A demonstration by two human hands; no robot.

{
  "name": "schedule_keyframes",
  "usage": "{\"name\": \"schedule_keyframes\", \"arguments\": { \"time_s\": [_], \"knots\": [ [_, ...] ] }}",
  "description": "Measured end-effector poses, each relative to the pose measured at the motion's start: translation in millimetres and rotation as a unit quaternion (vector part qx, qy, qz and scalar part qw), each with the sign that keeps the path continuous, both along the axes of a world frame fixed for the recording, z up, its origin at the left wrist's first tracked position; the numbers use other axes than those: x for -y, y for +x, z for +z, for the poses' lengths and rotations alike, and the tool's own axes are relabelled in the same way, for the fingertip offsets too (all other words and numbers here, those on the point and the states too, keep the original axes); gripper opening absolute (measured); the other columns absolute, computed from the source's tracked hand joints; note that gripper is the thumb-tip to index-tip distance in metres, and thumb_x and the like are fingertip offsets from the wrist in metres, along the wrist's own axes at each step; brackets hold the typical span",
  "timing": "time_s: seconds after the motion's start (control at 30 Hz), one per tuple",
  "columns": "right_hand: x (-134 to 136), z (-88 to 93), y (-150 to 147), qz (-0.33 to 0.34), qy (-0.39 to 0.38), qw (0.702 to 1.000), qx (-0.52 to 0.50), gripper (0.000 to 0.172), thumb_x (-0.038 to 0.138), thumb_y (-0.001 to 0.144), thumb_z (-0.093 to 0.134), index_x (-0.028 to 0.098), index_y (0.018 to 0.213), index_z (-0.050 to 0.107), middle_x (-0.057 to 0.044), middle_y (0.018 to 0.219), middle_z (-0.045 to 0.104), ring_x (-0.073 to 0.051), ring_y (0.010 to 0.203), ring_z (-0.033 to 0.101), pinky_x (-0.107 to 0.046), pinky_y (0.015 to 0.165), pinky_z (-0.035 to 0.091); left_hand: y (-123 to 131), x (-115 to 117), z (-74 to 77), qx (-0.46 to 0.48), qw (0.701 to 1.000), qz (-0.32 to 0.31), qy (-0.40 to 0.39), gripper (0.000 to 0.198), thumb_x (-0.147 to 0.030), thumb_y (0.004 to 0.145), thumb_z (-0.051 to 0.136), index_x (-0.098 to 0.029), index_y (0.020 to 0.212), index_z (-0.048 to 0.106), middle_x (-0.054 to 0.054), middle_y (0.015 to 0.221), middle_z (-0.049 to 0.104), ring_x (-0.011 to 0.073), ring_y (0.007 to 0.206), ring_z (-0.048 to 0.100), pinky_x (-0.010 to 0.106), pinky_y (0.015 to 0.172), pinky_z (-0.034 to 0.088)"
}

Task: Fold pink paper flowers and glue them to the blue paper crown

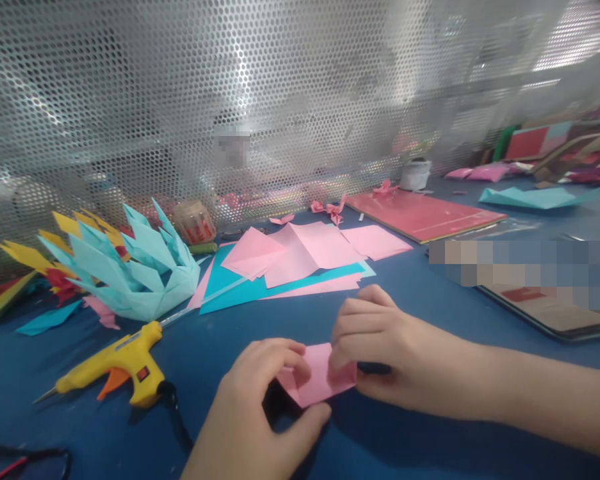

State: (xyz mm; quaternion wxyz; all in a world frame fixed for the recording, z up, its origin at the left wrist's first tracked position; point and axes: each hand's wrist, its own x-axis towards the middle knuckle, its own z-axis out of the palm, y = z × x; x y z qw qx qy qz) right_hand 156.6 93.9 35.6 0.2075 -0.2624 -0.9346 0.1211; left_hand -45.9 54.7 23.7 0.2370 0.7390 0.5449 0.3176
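The left hand (260,400) and the right hand (380,353) pinch a small pink paper sheet (321,385), only partly folded, apparently with more folds left.

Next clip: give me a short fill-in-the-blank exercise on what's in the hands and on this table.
The left hand and right hand pinch a small folded paper coloured ____.
The glue gun lying to the left of the hands has a ____ body.
The table surface is dark ____.
Missing words: pink; yellow; blue.
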Motion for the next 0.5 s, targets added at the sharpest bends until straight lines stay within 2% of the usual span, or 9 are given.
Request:
{"name": "schedule_keyframes", "arguments": {
  "time_s": [0.13, 0.23, 0.3, 0.37, 0.5],
  "knots": [
    [-2.9, 7.4, 7.0, 0.098, 0.049, 0.992, 0.061, 0.015, 0.011, 0.088, 0.052, 0.017, 0.089, 0.065, -0.002, 0.083, 0.066, -0.014, 0.080, 0.053, -0.030, 0.074, 0.031, -5.1, -0.6, -4.4, -0.072, 0.987, -0.064, 0.127, 0.012, -0.016, 0.067, 0.071, -0.024, 0.073, 0.065, 0.001, 0.083, 0.069, 0.0214, 0.085, 0.058, 0.032, 0.073, 0.050],
    [-3.9, 9.2, 10.7, 0.126, 0.080, 0.987, 0.067, 0.012, 0.016, 0.088, 0.056, 0.015, 0.085, 0.067, -0.003, 0.083, 0.066, -0.015, 0.079, 0.052, -0.030, 0.071, 0.032, -10.7, 0.2, -9.5, -0.173, 0.941, -0.126, 0.262, 0.005, -0.016, 0.078, 0.063, -0.021, 0.078, 0.065, 0.002, 0.074, 0.065, 0.0203, 0.074, 0.057, 0.034, 0.065, 0.050],
    [-2.8, 9.0, 11.2, 0.126, 0.100, 0.984, 0.078, 0.012, 0.017, 0.087, 0.056, 0.015, 0.080, 0.067, -0.003, 0.081, 0.065, -0.016, 0.075, 0.049, -0.030, 0.068, 0.032, -13.0, 1.6, -12.7, -0.234, 0.905, -0.150, 0.323, 0.008, -0.015, 0.083, 0.057, -0.018, 0.080, 0.064, 0.003, 0.068, 0.063, 0.0201, 0.065, 0.057, 0.034, 0.058, 0.048],
    [-1.0, 8.3, 10.5, 0.122, 0.109, 0.982, 0.090, 0.014, 0.016, 0.087, 0.055, 0.015, 0.079, 0.067, -0.002, 0.078, 0.064, -0.016, 0.072, 0.048, -0.029, 0.066, 0.032, -13.7, 3.0, -14.5, -0.267, 0.883, -0.164, 0.350, 0.010, -0.015, 0.085, 0.055, -0.016, 0.080, 0.064, 0.003, 0.065, 0.062, 0.0201, 0.060, 0.057, 0.034, 0.053, 0.047],
    [1.5, 5.7, 8.8, 0.105, 0.106, 0.983, 0.105, 0.017, 0.016, 0.089, 0.052, 0.015, 0.084, 0.068, -0.001, 0.075, 0.063, -0.015, 0.066, 0.047, -0.030, 0.065, 0.032, -12.0, 6.3, -11.1, -0.300, 0.878, -0.161, 0.337, 0.009, -0.015, 0.085, 0.055, -0.017, 0.081, 0.063, 0.001, 0.063, 0.061, 0.0192, 0.056, 0.056, 0.033, 0.049, 0.047]
  ]
}}
